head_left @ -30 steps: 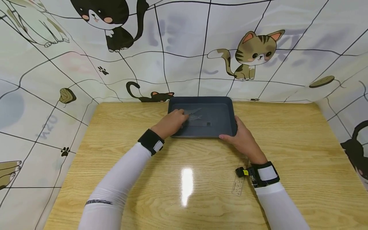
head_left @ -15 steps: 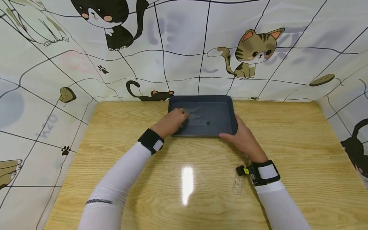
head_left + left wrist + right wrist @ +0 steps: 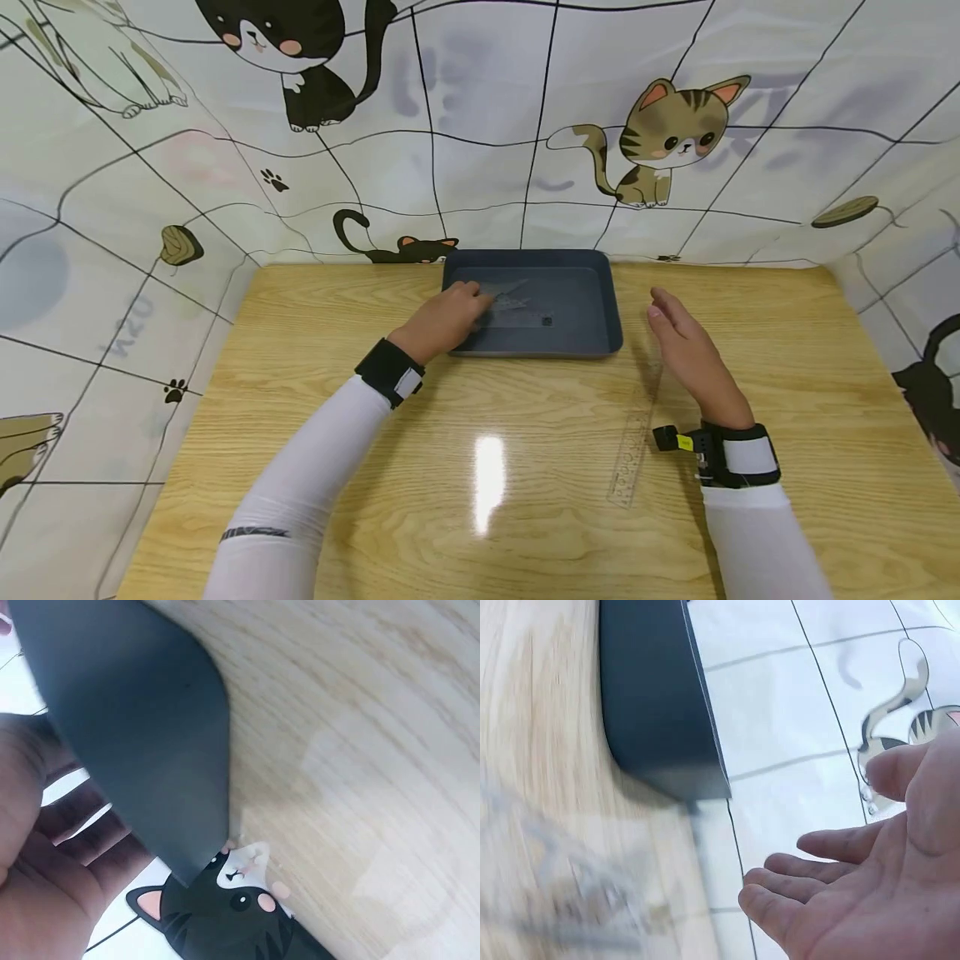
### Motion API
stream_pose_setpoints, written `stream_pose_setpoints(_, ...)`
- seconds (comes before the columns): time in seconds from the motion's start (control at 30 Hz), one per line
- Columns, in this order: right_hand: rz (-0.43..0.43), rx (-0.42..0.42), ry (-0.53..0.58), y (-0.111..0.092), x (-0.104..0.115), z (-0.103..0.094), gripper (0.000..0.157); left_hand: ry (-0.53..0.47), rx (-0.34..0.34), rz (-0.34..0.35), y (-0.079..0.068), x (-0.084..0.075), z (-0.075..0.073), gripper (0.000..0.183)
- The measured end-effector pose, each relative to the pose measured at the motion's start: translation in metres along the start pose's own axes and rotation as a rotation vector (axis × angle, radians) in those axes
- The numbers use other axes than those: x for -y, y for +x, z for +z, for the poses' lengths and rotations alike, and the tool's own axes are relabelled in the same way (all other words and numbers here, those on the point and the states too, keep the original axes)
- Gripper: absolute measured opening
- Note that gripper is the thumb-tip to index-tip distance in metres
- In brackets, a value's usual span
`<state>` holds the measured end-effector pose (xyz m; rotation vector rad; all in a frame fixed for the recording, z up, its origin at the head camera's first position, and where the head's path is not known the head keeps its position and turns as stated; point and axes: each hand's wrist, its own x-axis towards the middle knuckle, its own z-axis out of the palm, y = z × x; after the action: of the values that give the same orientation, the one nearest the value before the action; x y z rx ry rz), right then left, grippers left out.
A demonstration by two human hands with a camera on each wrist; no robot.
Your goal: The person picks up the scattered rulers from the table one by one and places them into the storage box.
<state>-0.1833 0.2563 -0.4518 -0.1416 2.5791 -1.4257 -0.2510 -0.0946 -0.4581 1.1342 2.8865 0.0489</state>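
Observation:
A dark grey-blue tray point(image 3: 581, 292) stands at the back of the table. Inside it lie thin see-through plastic pieces point(image 3: 513, 302), one with a pointed corner, and a small dark square mark point(image 3: 547, 321). My left hand point(image 3: 442, 321) reaches over the tray's left side to these pieces; its fingertips are partly hidden, so any grasp is unclear. In the left wrist view the tray wall point(image 3: 150, 727) covers part of that hand. My right hand point(image 3: 693, 358) hovers right of the tray, fingers extended, touching nothing. Below and left of it lies a clear ruler point(image 3: 627, 467) with round holes.
The wood-grain table point(image 3: 360, 467) carries a bright light reflection near its middle. A white cloth backdrop point(image 3: 480, 100) with cartoon cats rises behind the tray and along both sides.
My right hand has let go of the tray's right edge and moved right, uncovering more of the clear ruler. The left hand has stayed nearly still in the tray.

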Motion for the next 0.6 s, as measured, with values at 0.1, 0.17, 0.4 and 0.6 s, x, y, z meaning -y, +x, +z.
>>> stream_pose_setpoints(0.1,0.018,0.012,-0.063,-0.005,-0.004,-0.007,0.071,-0.010,-0.050,0.009,-0.005,-0.002,-0.004,0.041)
stream_pose_setpoints(0.17,0.028,0.040,-0.138,-0.009,-0.006,-0.009,0.075,-0.024,-0.095,0.023,-0.009,-0.004,-0.009,0.039)
stream_pose_setpoints(0.4,-0.013,0.091,-0.430,-0.020,-0.018,-0.003,0.083,-0.073,-0.243,0.087,-0.027,-0.026,-0.029,0.041)
stream_pose_setpoints(0.6,0.004,0.058,-0.553,-0.026,-0.023,0.003,0.087,-0.102,-0.285,0.158,-0.037,-0.055,-0.038,0.041)
